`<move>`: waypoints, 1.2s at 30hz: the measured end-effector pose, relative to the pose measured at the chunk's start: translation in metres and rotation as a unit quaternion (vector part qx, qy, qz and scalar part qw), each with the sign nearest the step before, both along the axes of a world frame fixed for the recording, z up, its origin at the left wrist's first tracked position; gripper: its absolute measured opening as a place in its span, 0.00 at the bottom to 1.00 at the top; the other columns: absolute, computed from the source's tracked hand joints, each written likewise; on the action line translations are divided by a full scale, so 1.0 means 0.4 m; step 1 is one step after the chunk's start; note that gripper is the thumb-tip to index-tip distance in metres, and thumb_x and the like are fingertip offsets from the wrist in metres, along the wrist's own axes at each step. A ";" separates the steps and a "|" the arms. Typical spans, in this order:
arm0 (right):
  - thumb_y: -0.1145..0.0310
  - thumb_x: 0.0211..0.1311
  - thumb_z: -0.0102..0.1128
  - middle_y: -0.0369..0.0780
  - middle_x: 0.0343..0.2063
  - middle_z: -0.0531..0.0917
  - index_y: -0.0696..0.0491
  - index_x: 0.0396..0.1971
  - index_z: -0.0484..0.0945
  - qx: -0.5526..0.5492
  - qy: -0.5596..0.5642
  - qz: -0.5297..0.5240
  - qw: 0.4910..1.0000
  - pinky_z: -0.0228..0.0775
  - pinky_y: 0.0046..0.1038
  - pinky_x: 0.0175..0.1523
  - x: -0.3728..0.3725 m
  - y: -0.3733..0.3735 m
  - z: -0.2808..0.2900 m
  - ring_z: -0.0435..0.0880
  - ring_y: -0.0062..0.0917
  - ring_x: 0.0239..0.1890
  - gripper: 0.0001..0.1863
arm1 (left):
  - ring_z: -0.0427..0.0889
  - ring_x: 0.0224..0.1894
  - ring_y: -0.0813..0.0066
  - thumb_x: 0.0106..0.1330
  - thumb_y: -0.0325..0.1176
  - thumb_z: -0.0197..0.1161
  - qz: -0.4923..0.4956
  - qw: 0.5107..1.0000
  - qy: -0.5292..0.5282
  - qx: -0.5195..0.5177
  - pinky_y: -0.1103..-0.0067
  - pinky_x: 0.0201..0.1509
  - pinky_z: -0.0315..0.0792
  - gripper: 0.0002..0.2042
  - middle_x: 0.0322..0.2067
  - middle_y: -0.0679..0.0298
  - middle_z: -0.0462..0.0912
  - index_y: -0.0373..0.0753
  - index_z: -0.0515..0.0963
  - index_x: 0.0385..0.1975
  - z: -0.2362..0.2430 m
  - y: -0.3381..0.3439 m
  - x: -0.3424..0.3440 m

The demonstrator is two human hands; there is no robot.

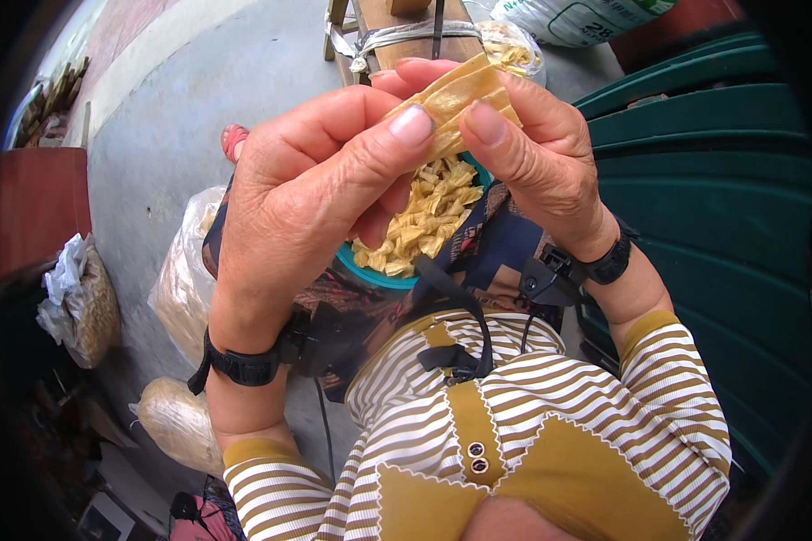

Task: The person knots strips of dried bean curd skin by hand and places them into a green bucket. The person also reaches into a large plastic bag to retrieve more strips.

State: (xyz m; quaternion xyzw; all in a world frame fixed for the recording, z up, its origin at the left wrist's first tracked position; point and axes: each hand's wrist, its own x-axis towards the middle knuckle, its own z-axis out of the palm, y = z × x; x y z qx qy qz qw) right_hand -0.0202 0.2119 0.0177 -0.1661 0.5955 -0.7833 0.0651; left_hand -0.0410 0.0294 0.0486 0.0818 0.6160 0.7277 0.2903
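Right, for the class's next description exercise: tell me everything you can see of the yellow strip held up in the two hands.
The yellow strip is thin, dry-looking and slightly glossy, with ridges or creases along it and a somewhat uneven edge; its exact material cannot be told. It slants up toward the right, pinched by the left hand and right hand, both thumbs on its near face, hiding some of it. In the picture it appears just above a teal bowl of similarly coloured pieces.

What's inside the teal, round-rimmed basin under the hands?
A heap of short, pale-yellow folded pieces fills the visible part of the basin. Its far-left part is hidden behind the left hand; the bottom is covered by the heap, so whatever lies underneath can't be seen.
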 end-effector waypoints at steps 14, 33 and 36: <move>0.64 0.69 0.49 0.40 0.36 0.83 0.59 0.45 0.74 -0.088 -0.048 -0.157 0.982 0.76 0.21 0.43 -0.025 0.122 -0.077 0.83 0.22 0.36 0.14 | 0.76 0.27 0.80 0.58 0.24 0.63 -0.096 0.985 0.142 0.018 0.85 0.30 0.68 0.18 0.29 0.62 0.81 0.32 0.74 0.50 -0.086 -0.067 0.022; 0.61 0.68 0.51 0.33 0.21 0.77 0.55 0.32 0.77 -0.011 -0.294 0.025 0.955 0.66 0.14 0.25 0.120 0.038 -0.047 0.75 0.13 0.21 0.13 | 0.76 0.40 0.80 0.55 0.18 0.63 -0.018 0.988 -0.065 0.138 0.82 0.46 0.72 0.15 0.39 0.65 0.76 0.33 0.73 0.42 -0.074 -0.016 0.075; 0.59 0.66 0.55 0.29 0.17 0.72 0.53 0.28 0.76 -0.082 -0.324 0.102 0.937 0.54 0.14 0.20 0.112 0.021 -0.045 0.66 0.10 0.16 0.14 | 0.78 0.40 0.80 0.55 0.20 0.65 -0.029 0.981 -0.067 0.182 0.82 0.46 0.73 0.14 0.38 0.63 0.79 0.32 0.73 0.41 -0.060 0.002 0.076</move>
